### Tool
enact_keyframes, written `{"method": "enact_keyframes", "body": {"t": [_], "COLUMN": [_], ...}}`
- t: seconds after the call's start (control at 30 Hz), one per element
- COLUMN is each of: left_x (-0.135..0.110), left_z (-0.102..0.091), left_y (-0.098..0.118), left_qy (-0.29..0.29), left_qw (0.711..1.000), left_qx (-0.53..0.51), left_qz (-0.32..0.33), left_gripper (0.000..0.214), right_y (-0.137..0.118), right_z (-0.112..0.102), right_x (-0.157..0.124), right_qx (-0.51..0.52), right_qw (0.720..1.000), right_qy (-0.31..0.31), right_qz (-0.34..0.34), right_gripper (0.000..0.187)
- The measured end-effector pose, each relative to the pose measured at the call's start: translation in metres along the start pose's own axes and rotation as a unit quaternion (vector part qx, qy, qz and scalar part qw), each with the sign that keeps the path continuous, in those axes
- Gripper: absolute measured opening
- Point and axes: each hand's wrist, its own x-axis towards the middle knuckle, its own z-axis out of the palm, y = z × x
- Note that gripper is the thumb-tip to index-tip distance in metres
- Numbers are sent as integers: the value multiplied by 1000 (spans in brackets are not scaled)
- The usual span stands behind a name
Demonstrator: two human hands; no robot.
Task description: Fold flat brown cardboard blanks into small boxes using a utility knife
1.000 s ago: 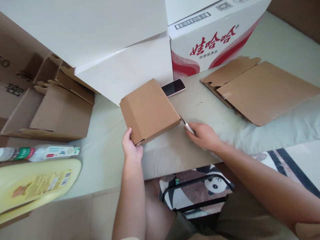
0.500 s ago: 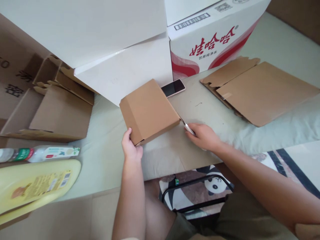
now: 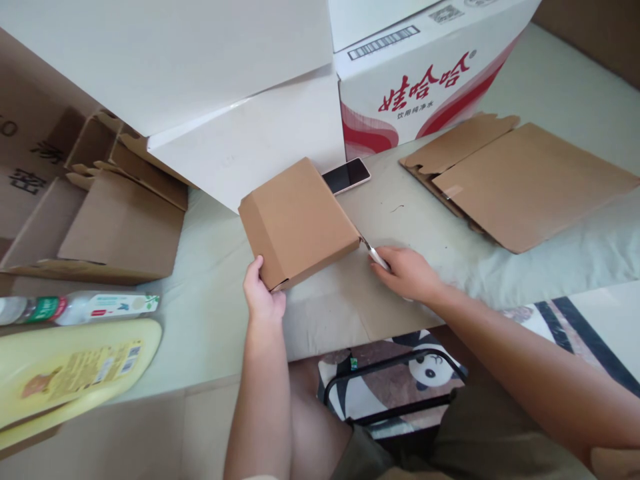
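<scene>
A small folded brown cardboard box [image 3: 297, 220] lies on the pale green surface [image 3: 215, 313] in the middle. My left hand [image 3: 263, 297] grips its near left corner, thumb up against the side. My right hand [image 3: 407, 272] is closed round a small white-handled cutter [image 3: 376, 255], whose blade tip touches the box's right corner. A phone [image 3: 347, 175] lies face up just behind the box.
Large white cartons [image 3: 240, 100] and a red-printed carton [image 3: 425, 73] stand behind. Flat cardboard sheets [image 3: 525, 180] lie at the right, folded brown boxes [image 3: 110, 213] at the left. A bottle [image 3: 80, 307] and a yellow pack [image 3: 70, 370] lie near left.
</scene>
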Motion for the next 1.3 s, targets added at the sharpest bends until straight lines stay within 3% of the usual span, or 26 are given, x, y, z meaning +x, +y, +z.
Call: {"method": "enact_keyframes", "body": {"t": [0.23,0.47,0.67,0.8,0.9,1.0,1.07,1.17,1.3], "left_x": [1,-2,-1,1,3,3,2,-1,-1], "left_z": [-1,3,1,0,0,0,1,4,6], "left_y": [0,2,5,5,5,5,5,6,7], "left_qy": [-7,13,-9,-15,-14,-18,-12,-1,7], "left_qw": [1000,1000,1000,1000,1000,1000,1000,1000,1000], "left_qx": [9,-11,-2,3,18,24,23,17,6], "left_qz": [13,-3,-16,-7,-1,5,4,-2,-10], "left_gripper": [22,17,20,21,20,19,19,17,13], "right_y": [1,5,12,10,12,34,59,101,133], "right_z": [1,-4,-7,-20,-41,-61,-68,-72,-77], "right_x": [1,-2,0,-4,-16,-34,-47,-62,-78], "right_qx": [-1,-59,41,84,54,-33,-95,-153,-166], "right_qw": [1000,991,982,976,974,957,946,943,932], "right_qy": [1,65,148,161,182,252,262,187,118], "right_qz": [6,100,111,123,126,142,163,231,300], "right_gripper": [23,40,34,33,28,33,44,70,76]}}
